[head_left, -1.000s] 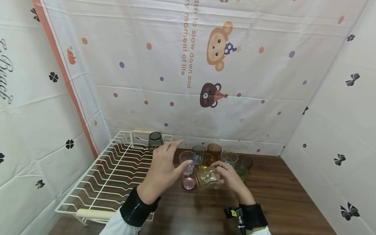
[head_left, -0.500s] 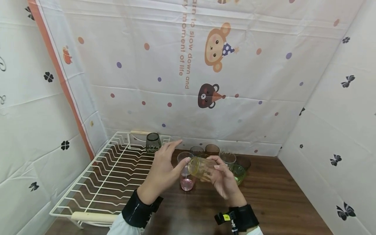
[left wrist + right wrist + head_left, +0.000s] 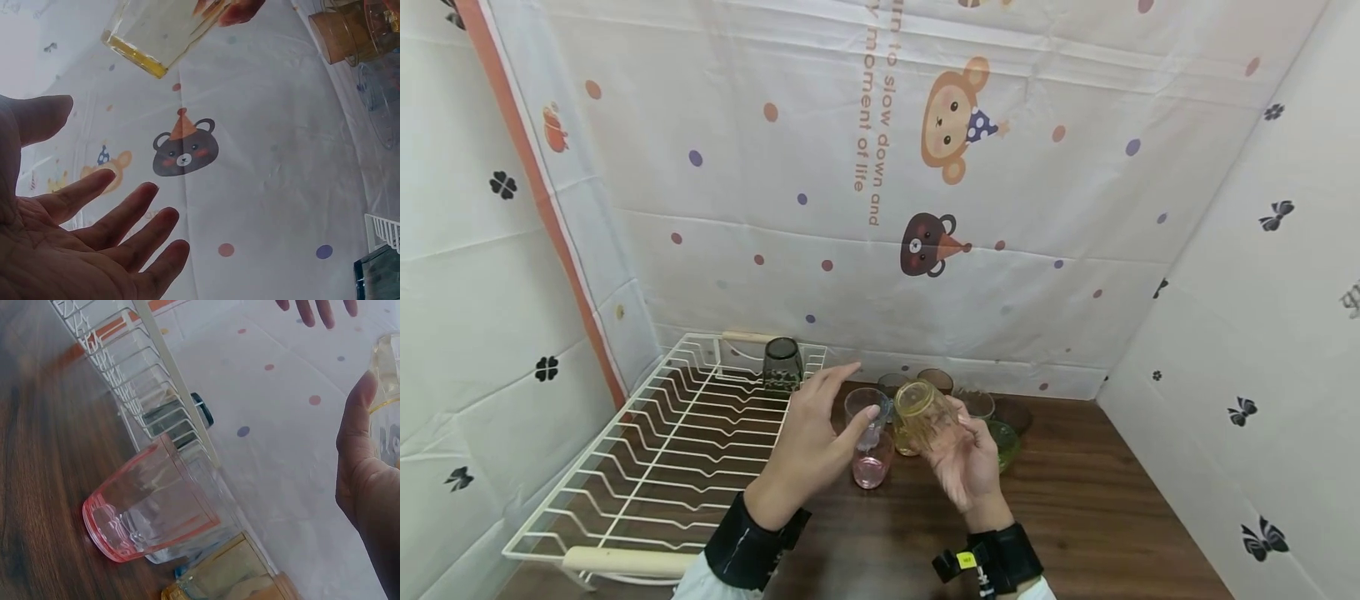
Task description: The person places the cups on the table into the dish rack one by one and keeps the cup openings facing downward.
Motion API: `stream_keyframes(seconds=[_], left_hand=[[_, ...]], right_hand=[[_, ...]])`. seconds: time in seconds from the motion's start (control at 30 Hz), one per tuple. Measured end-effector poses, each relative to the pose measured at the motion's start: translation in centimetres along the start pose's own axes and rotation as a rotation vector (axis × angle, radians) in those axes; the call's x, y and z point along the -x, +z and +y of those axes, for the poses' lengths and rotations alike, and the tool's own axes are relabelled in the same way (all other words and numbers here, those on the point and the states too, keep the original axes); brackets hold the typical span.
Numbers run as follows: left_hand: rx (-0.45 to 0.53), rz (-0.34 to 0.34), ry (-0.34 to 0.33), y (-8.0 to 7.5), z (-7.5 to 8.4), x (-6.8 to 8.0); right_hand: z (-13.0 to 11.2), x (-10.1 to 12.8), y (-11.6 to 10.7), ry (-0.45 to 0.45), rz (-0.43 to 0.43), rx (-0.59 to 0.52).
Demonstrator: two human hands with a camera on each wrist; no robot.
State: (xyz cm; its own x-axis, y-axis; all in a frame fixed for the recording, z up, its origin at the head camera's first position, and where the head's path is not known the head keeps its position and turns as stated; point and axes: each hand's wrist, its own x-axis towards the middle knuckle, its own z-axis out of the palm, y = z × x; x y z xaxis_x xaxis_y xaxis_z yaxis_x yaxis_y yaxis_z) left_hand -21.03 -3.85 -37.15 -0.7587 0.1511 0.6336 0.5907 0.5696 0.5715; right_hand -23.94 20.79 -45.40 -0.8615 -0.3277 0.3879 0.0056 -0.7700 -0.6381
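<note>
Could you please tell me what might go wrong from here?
Only the right hand grips the raised yellow glass; the left hand, open, is apart from it, so a slip might drop it onto the table. The pink glass stands near the hands, so a low sweep toward the rack could knock it over. The rack is open wirework, so a glass set there unevenly might tip.

brown table (image 3: 1097,508) bears rack (image 3: 628,561), glasses (image 3: 871,470)

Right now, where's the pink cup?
In the head view, the pink cup stands on the wooden table, just in front of a clear glass, seen between the left hand and the right hand.
</note>
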Motion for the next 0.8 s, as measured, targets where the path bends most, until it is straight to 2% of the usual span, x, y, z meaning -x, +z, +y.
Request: stream_keyframes(seconds=[0.27,0.57,0.8], left_hand=[[0.003,-0.013,0.021,-0.20,-0.18,-0.20],[0.007,-0.004,0.032,-0.51,0.06,-0.14],[0.019,0.012,0.048,-0.61,0.13,0.01]], right_hand=[[0.07,-0.19,0.01,-0.044,-0.022,-0.012],[0.44,-0.09,-0.15,0.020,0.000,-0.013],[0.95,-0.39,0.17,0.011,-0.070,-0.031]])
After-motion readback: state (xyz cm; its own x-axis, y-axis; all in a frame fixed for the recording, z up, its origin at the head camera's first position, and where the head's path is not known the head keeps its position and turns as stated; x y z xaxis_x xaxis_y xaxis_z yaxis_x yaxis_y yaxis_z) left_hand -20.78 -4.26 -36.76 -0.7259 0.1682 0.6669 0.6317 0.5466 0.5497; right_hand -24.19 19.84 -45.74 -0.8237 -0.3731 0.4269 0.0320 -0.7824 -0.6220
